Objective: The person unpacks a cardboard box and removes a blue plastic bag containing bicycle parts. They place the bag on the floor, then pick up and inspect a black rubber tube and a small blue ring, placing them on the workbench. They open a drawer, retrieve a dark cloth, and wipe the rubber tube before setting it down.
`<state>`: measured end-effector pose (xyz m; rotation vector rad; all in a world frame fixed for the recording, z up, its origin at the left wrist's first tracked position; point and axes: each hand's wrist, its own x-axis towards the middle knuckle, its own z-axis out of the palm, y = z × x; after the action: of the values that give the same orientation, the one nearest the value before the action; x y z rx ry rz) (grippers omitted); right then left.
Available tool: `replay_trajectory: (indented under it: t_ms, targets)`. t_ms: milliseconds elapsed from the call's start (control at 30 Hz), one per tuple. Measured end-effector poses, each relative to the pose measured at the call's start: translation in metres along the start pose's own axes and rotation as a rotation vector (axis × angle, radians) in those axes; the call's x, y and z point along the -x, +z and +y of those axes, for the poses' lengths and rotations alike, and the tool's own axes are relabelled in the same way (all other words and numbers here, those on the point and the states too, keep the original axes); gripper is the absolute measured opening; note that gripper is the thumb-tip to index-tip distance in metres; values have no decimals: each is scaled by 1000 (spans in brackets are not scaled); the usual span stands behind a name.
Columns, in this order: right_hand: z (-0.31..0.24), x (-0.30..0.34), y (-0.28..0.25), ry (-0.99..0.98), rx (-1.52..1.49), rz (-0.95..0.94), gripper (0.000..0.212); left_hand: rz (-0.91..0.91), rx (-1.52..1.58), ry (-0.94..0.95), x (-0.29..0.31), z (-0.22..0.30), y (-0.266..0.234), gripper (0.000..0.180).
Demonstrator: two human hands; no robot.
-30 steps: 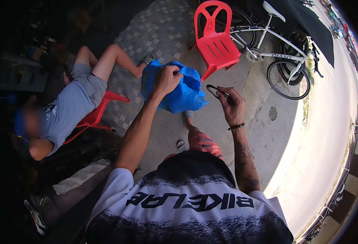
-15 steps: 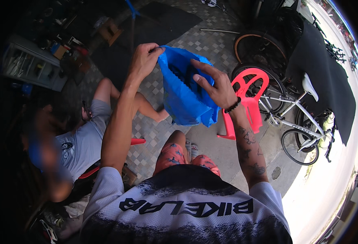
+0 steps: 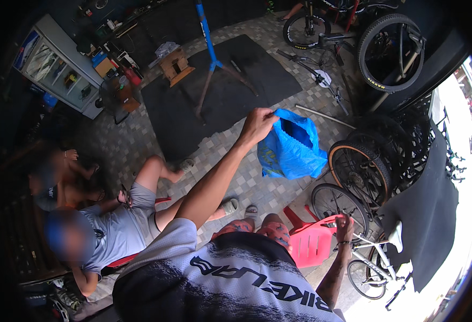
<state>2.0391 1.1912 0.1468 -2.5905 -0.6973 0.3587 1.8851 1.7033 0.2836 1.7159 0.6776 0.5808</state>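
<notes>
Blue bag (image 3: 288, 162): one, thin and crinkled, with a yellowish-green patch on its lower left; hanging in the air ahead of the person, above the tiled floor (image 3: 236, 137), mouth open and dark within, contents not discernible; left hand (image 3: 258, 126): arm stretched forward, fingers pinched together on the bag's upper left rim; right hand (image 3: 345, 228): well apart from the bag, lower and to the right, raised beside the back of a red chair (image 3: 311, 249); its fingers look curled, but whether they close on anything, or touch the chair, cannot be told; dark bracelet (image 3: 344, 242), worn on the right wrist; white bicycle (image 3: 383, 263), just right of that hand; wheel with tan sidewalls (image 3: 384, 161), to the right of the bag; black mat (image 3: 179, 115), spread on the tiles farther ahead, a blue stand (image 3: 206, 43) upon it; small wooden stool (image 3: 175, 65), at the mat's far left edge; glass-fronted cabinet (image 3: 56, 64), far left; person in a grey shirt (image 3: 115, 234), seated at left; second person (image 3: 59, 182), beyond, mostly in shadow
</notes>
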Motion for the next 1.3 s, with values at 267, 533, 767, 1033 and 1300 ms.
replay_trajectory:
  t_ms: [267,533,767,1033,1300]
  targets:
    - [46,84,140,505,79,-626,42,162,-63,-6,-243,-34,-21,24]
    - [-66,-264,142,502,-485,-430,20,562,-50,-113,-489,-25,-107,27]
    - [-342,-699,49,-141,-409,-291,65,769,13,-137,-652,-26,-197,27]
    - [-537,-927,122,-346,-445,-438,35,912,181,-287,-872,-102,-281,25]
    - [-497,-980,219,-157,-94,-767,46,1147,373,-397,-1079,-198,-361,23]
